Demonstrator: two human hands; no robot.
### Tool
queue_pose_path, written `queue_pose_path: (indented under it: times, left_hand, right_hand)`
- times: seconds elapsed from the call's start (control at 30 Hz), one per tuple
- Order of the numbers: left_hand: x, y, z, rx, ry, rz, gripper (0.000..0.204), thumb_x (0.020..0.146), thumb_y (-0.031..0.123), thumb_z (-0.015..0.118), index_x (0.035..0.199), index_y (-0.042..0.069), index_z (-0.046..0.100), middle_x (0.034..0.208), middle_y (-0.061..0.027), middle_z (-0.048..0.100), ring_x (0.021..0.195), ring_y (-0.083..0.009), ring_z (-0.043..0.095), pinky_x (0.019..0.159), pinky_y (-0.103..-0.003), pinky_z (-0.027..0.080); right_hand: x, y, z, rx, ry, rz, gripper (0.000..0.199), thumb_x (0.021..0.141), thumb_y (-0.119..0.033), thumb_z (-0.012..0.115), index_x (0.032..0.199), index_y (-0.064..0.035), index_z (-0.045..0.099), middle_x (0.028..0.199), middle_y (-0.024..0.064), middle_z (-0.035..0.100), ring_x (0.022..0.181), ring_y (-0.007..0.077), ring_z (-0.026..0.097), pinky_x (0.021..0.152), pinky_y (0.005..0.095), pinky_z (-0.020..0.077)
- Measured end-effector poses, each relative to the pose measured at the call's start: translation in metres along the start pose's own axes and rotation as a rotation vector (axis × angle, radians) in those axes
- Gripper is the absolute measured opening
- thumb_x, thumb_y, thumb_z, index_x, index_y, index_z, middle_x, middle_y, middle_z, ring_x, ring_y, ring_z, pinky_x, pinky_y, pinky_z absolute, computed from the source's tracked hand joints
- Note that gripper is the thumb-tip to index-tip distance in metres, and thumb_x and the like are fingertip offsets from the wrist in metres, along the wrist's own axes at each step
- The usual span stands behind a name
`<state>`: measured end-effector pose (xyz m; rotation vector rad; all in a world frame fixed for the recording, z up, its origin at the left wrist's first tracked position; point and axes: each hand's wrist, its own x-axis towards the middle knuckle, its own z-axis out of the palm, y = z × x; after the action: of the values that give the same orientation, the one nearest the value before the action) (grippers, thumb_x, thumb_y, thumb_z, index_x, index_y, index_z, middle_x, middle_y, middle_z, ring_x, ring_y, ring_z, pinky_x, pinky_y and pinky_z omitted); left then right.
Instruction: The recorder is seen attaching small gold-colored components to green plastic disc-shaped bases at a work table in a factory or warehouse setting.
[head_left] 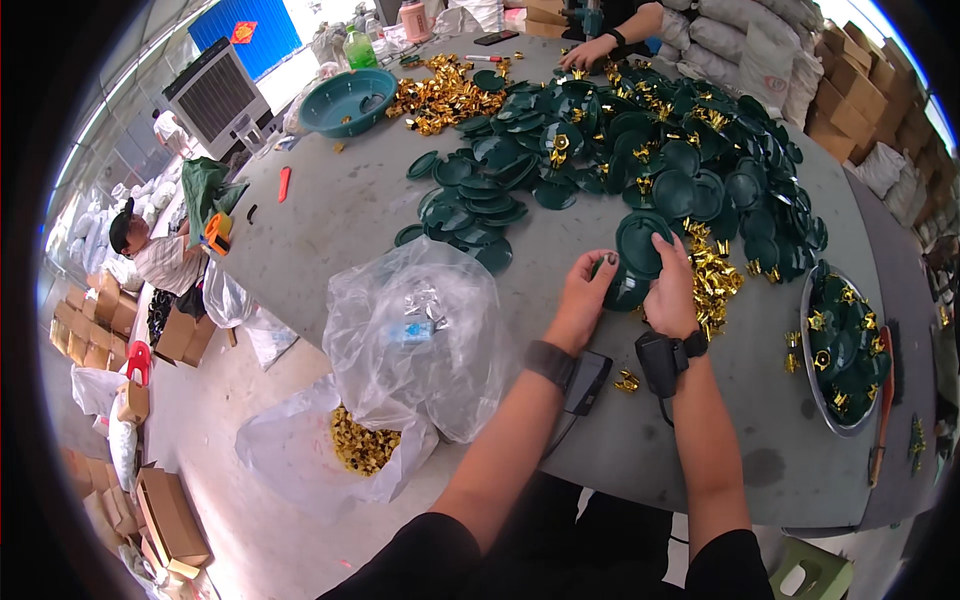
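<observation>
My left hand [582, 297] pinches the edge of a dark green plastic disc [626, 291] low above the table. My right hand [672, 290] is closed on a second dark green round disc [640, 244] with a raised rim, which overlaps the first. Whether the two pieces are joined cannot be made out. Beside my right hand lies a heap of shiny gold crown-shaped clips [716, 284]. A large pile of green discs [682, 160], some with gold clips on them, spreads beyond my hands. One loose gold clip [627, 381] rests between my wrists.
A metal tray [846, 425] of discs and clips stands at right, near a brush [882, 420]. Left of my forearms are a clear plastic bag [400, 320] and a bag of gold pieces [290, 440]. A green basin [318, 112] and a co-worker's hand [588, 52] are at the far side.
</observation>
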<state>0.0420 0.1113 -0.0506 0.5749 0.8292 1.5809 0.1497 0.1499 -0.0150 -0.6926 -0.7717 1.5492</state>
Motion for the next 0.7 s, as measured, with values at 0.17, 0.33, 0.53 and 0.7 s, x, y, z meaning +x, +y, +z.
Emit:
queue_pose_path:
  times: [0.17, 0.33, 0.53, 0.7]
  left_hand:
    - [0.005, -0.013, -0.007, 0.132, -0.102, 0.067, 0.023, 0.086, 0.026, 0.059, 0.096, 0.007, 0.051, 0.091, -0.0005, 0.056, 0.082, -0.0087, 0.052, 0.072, -0.023, 0.044]
    - [0.015, -0.005, -0.043, -0.547, -0.351, -0.150, 0.030, 0.086, 0.038, 0.049, 0.095, 0.009, 0.052, 0.090, -0.0032, 0.057, 0.083, -0.0175, 0.056, 0.075, -0.032, 0.045]
    - [-0.005, 0.021, -0.012, -0.645, -0.156, -0.192, 0.042, 0.084, 0.042, 0.044, 0.109, 0.010, 0.053, 0.097, -0.0077, 0.059, 0.097, -0.0279, 0.057, 0.086, -0.042, 0.045]
    - [-0.009, 0.023, -0.008, -0.564, -0.224, -0.096, 0.040, 0.084, 0.038, 0.044, 0.109, 0.008, 0.053, 0.098, -0.0101, 0.059, 0.103, -0.0317, 0.054, 0.088, -0.041, 0.044]
  right_hand:
    - [0.004, 0.003, -0.012, 0.112, -0.056, 0.083, 0.029, 0.092, -0.019, 0.046, 0.114, 0.0002, 0.048, 0.105, 0.0106, 0.059, 0.096, 0.0195, 0.058, 0.084, 0.0304, 0.0466]
    - [-0.002, -0.010, 0.000, 0.053, -0.255, 0.127, 0.030, 0.092, -0.021, 0.047, 0.113, -0.0001, 0.049, 0.106, 0.0121, 0.058, 0.098, 0.0197, 0.057, 0.085, 0.0302, 0.0461]
    - [0.000, 0.015, -0.011, -0.885, -0.515, -0.300, 0.031, 0.087, -0.023, 0.057, 0.107, 0.0007, 0.052, 0.115, 0.0141, 0.049, 0.092, 0.0198, 0.054, 0.082, 0.0288, 0.0425]
    - [-0.011, 0.014, 0.003, -1.035, -0.395, -0.395, 0.030, 0.085, -0.023, 0.060, 0.105, -0.0034, 0.051, 0.120, 0.0127, 0.045, 0.108, 0.0243, 0.047, 0.094, 0.0328, 0.0353]
